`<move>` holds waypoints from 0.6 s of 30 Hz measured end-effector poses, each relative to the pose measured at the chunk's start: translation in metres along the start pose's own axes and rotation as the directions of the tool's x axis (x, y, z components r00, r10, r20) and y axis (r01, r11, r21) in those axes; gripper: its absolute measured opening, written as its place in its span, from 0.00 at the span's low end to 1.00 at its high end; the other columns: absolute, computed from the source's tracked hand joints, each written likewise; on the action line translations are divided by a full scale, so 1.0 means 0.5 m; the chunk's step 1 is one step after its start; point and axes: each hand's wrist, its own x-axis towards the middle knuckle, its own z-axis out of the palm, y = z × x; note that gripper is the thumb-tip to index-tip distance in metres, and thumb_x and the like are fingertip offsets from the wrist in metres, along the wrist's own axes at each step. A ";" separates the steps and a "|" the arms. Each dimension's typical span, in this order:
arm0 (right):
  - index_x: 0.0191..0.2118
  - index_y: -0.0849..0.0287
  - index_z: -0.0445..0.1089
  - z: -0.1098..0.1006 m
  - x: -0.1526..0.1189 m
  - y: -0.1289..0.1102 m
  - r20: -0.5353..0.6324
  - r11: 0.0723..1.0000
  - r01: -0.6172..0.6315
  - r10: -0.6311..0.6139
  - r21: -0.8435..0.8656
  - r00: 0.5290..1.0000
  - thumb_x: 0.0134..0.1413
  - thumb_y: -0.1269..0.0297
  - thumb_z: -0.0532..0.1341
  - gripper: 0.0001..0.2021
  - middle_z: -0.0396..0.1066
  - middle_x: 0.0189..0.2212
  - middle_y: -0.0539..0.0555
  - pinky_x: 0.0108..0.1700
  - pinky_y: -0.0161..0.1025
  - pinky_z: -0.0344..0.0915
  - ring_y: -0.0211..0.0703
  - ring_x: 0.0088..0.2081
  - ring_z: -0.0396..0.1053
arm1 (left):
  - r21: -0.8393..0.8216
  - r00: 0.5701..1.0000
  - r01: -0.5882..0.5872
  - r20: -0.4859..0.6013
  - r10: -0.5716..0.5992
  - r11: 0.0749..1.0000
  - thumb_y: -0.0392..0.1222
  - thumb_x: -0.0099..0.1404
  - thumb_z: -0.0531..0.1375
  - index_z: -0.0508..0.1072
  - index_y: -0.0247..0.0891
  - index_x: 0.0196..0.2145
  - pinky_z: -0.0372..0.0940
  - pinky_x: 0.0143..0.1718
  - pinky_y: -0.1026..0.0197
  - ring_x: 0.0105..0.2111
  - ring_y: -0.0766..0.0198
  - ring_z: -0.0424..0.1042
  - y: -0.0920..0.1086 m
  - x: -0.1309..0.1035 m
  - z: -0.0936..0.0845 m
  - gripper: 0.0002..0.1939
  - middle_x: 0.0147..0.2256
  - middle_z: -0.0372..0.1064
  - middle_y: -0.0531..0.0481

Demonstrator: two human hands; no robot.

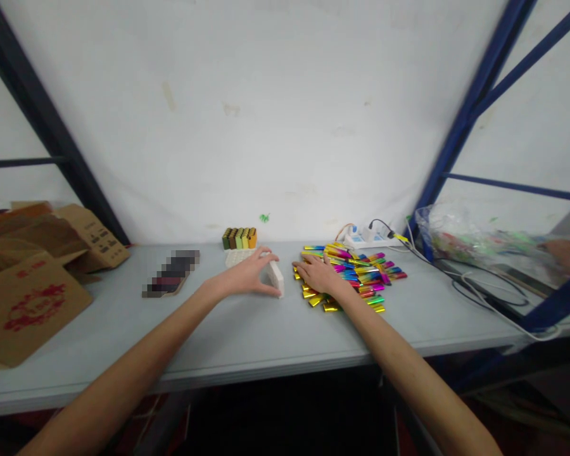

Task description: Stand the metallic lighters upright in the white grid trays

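Observation:
Many shiny, multicoloured metallic tubes [361, 269] lie in a loose pile right of centre on the grey table. My right hand [318, 273] rests on the pile's left part, its fingers spread. Left of the pile, my left hand [254, 273] curves around a white block [276, 279] that stands on edge, with thumb and fingers apart at its two ends. Partly behind my left hand lies a flat white grid-like piece [236, 256]. A block of upright green, brown and yellow pieces [239, 238] stands behind it near the wall.
Cardboard boxes [38, 297] fill the table's left end. A blurred-out flat object [171, 273] lies nearer the centre. A white power strip [368, 238] with cables sits behind the pile. At the right are a blue frame post [456, 139], plastic bags [460, 234] and another person's hand [565, 254].

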 end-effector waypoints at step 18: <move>0.68 0.51 0.67 0.001 0.004 0.005 -0.013 0.999 0.030 -0.030 0.020 0.999 0.78 0.57 0.43 0.25 0.65 0.66 0.65 0.69 0.70 0.50 0.56 0.70 0.59 | 0.331 0.985 0.142 -0.140 -0.101 0.933 0.55 0.77 0.53 0.79 0.42 0.51 0.70 0.57 0.46 0.48 0.48 0.76 -0.048 -0.226 -0.002 0.20 0.48 0.76 0.40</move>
